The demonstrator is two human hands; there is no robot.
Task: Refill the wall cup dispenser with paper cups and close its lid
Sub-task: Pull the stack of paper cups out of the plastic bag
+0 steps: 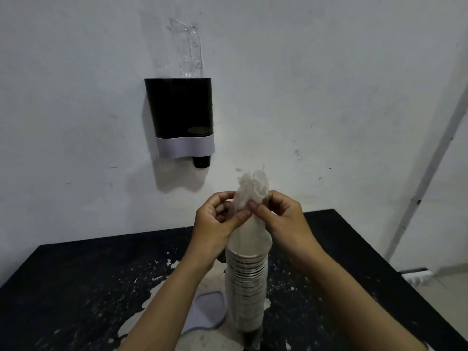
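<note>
Both hands, left (pixel 219 216) and right (pixel 281 214), pinch the wrapper (pixel 250 191) atop the cups (pixel 247 274); a hard tug could topple them.

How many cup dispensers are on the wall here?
1: a dark dispenser with a grey band, mounted on the wall above the black table's far edge, left of both hands.

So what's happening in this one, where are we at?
A person stands a plastic-wrapped stack of paper cups upright on the black table. The left hand and right hand both pinch the bunched top of the plastic wrap, apparently opening it. The wall dispenser has no lid on top; a grey lid lies on the table. No cups loaded yet.
</note>
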